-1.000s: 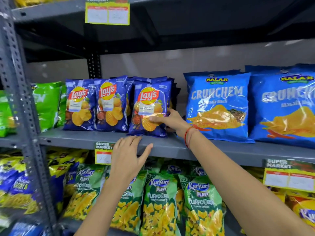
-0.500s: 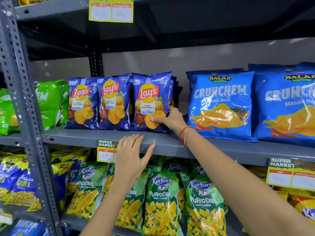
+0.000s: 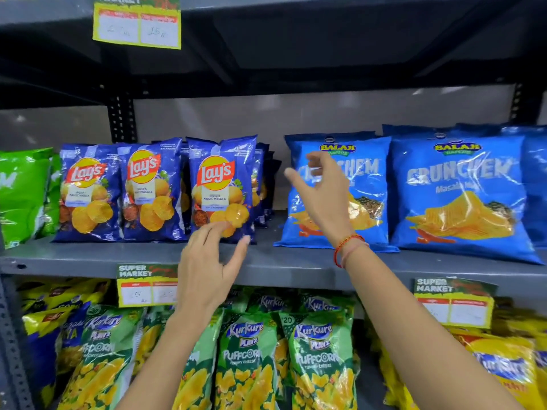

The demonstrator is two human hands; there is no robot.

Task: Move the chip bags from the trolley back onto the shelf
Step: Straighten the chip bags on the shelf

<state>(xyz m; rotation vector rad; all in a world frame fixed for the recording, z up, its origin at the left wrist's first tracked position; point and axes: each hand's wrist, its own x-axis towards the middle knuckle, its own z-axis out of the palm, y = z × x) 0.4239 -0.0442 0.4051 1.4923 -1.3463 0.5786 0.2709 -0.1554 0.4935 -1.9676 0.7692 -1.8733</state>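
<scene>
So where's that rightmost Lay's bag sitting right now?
The rightmost Lay's bag stands upright on the grey middle shelf, third in the front row, left of the Crunchem bag, with the left hand just below it.

The chip bags [image 3: 222, 187] just above the left hand [image 3: 207, 270] are shiny plastic film, crinkly and catching the light. Same glossy foil look on the big blue bags [image 3: 455, 196] behind the right hand [image 3: 322, 199]. The shelf [image 3: 281, 264] under both hands is matt grey painted metal. The price tag [image 3: 146, 285] beside the left hand looks like paper.
</scene>
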